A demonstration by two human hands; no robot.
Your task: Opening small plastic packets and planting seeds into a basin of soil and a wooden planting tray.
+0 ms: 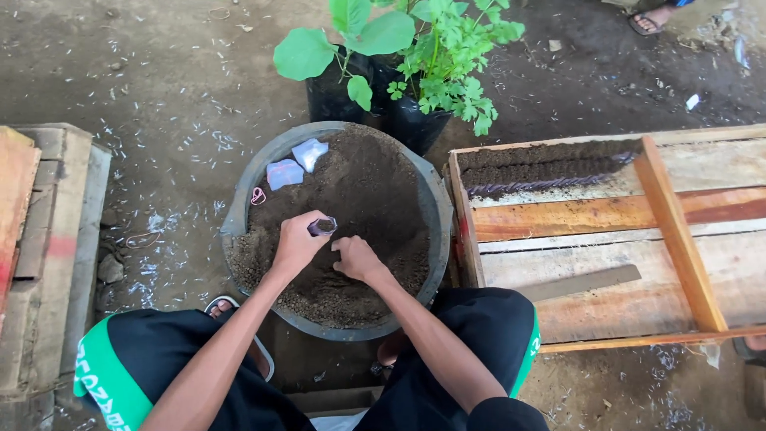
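A large grey basin (247, 179) filled with dark soil (363, 183) sits on the ground between my knees. Over the soil, my left hand (297, 242) holds a small clear plastic bag (322, 227) partly filled with soil. Just to its right, my right hand (357, 257) rests on the soil with its fingers curled into it. Two stacks of small clear bags (295, 164) lie on the soil at the basin's far left. A pink rubber band (258, 195) lies by the rim.
Two black pots with green plants (403, 48) stand behind the basin. A wooden tray (622, 239) at right holds rows of filled small bags (550, 172). Wooden boards (44, 239) lie at left. Another person's sandalled foot (650, 17) shows at the top.
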